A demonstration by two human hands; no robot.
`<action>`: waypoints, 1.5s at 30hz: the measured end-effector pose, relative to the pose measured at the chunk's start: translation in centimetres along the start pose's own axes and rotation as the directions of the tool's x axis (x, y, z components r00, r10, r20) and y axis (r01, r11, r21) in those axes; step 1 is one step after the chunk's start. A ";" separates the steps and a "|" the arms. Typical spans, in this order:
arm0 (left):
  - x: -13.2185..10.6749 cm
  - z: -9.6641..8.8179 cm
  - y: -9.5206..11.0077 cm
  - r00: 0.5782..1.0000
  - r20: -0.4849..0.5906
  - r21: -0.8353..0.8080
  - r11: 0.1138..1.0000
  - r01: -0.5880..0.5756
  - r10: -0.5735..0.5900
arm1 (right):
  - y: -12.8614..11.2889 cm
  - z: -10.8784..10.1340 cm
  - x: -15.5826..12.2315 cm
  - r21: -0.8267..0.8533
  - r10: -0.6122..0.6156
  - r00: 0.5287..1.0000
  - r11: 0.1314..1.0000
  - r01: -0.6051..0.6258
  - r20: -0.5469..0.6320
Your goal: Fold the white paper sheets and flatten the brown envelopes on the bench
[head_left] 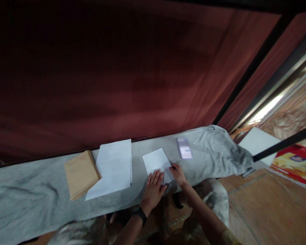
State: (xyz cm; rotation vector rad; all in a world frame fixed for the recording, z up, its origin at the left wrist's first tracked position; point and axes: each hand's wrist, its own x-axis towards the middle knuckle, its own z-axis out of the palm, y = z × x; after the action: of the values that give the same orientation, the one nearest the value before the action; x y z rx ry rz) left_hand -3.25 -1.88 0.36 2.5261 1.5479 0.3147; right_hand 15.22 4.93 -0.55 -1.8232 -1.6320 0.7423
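Observation:
A small white sheet of paper (pixel 156 161) lies on a grey cloth-covered surface (pixel 28 194). My left hand (pixel 153 190) rests flat on the sheet's near edge, fingers stretched out together. My right hand (pixel 177 173) sits at the sheet's right edge, fingertips curled and pressed down on the paper. A black band is on my left wrist.
Left of the sheet lie a larger stack of white paper (pixel 114 168) and a brown envelope (pixel 80 174). A small blurred card-like item (pixel 184 148) lies behind my right hand. Dark red curtain behind. At right, tiled floor, a white board (pixel 258 143) and a red-yellow box (pixel 295 163).

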 end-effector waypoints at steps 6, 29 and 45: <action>-0.8 0.3 -0.7 1.000 -0.011 0.087 0.996 0.020 -0.019 | -1.2 0.1 -0.9 -0.111 -0.103 0.991 0.989 0.093 -0.082; -1.6 0.6 -1.3 0.993 -0.043 0.181 0.978 -0.101 0.110 | -2.7 2.4 2.1 -0.455 -0.532 0.836 0.716 0.529 0.134; 7.4 0.6 -5.4 0.979 -0.137 0.093 0.982 0.162 -0.149 | -0.9 0.7 -3.8 -0.479 -0.589 0.797 0.665 0.573 0.136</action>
State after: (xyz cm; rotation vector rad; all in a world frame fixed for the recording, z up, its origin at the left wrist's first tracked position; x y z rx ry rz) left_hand -4.51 7.14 -0.84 2.4845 1.8442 0.3940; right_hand 13.69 1.26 -0.25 -1.4277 -2.3732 -0.0164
